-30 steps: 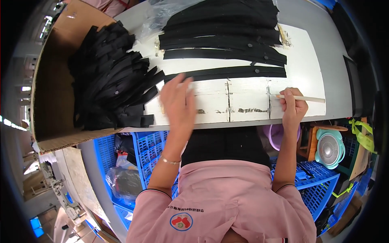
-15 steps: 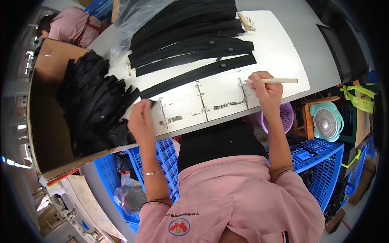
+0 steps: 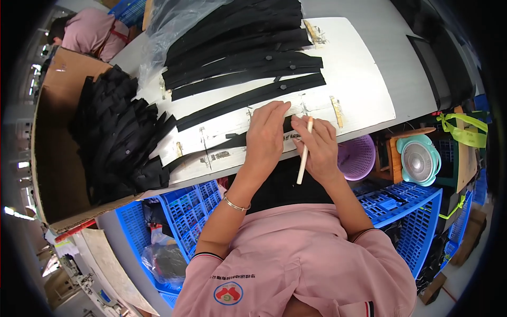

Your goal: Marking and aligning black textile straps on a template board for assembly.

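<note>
My right hand (image 3: 319, 148) is closed around a slim white marking pencil (image 3: 302, 164), its fingertips at the end of a black fabric strip (image 3: 236, 140). Over that strip lies my left hand (image 3: 265, 137), fingers close together and bent down onto it; what the fingertips grip is partly hidden. The strip runs left from my hands toward a heap of black strips (image 3: 119, 137) in an open cardboard box (image 3: 63, 79). Beneath my hands is a white board (image 3: 364, 79) with dark marks and tape pieces. Farther back on it, several strips (image 3: 248, 100) lie side by side, some with small round dark spots.
Clear plastic film (image 3: 177, 26) lies behind the box. A dark flat panel (image 3: 428, 68) stands at the right. Below the table edge are a purple basket (image 3: 359, 158), a turquoise fan (image 3: 420, 158) and blue crates (image 3: 406, 206). Another person (image 3: 95, 34) bends at far left.
My left hand has moved right from beside the box, drawing a black strip across the board. My right hand has come left and nearer, and the pencil now points down toward me.
</note>
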### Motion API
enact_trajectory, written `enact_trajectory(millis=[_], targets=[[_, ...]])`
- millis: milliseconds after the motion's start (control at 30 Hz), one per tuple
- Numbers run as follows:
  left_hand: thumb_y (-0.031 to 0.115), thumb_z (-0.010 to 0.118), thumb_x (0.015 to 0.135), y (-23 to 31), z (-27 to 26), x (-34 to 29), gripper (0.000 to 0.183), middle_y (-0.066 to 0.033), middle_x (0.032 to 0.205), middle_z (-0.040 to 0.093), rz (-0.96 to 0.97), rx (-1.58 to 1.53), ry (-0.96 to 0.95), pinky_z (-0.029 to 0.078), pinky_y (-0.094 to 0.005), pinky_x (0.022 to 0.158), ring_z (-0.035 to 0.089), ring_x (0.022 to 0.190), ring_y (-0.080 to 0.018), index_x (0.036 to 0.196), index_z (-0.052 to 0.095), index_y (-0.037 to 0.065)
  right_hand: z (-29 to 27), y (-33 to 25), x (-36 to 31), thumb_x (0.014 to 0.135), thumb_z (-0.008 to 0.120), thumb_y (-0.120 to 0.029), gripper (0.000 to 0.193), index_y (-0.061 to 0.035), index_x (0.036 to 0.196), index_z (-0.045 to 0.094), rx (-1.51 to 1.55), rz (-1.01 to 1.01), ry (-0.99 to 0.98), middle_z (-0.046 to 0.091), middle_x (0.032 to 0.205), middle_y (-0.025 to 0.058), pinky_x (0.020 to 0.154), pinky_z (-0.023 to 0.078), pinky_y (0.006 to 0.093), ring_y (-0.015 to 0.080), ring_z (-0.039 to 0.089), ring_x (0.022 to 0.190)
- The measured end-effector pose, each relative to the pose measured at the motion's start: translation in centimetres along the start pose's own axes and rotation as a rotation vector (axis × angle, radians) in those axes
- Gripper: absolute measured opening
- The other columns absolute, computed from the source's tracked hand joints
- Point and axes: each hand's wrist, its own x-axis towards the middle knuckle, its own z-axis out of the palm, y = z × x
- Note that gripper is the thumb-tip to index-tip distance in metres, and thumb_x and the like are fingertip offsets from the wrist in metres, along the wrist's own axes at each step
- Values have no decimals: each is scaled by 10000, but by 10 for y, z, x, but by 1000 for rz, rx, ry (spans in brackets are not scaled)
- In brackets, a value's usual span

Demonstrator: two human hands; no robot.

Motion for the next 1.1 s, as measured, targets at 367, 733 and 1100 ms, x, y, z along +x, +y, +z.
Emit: enact_trajectory(millis=[367,733,1100], targets=[[-9,693,903,-31,-71,-61,272,-99,1283,689,-4,485,77,344,-555,1175,573,1296,-333,1168,732,42,-37,59,-23,940,725,-277,416,-37,1271,649,-336,-89,-72,687,1363,88,1167,357,471,270,600,1288],[278,763,923,-43,-122,-109,568,-139,1507,545,-221,542,80,126,-613,1226,413,1472,-355,1421,603,58,-36,46,-14,951,698,-150,397,-30,1325,638,-418,-51,-84,727,1250,106,1123,392,476,271,650,1139],[295,770,909,-48,-120,-114,546,-119,1471,576,-210,516,150,193,-585,1210,414,1466,-364,1387,633,69,12,-75,63,1086,526,-248,399,9,1386,582,669,589,-187,764,1065,102,904,528,306,153,673,970]])
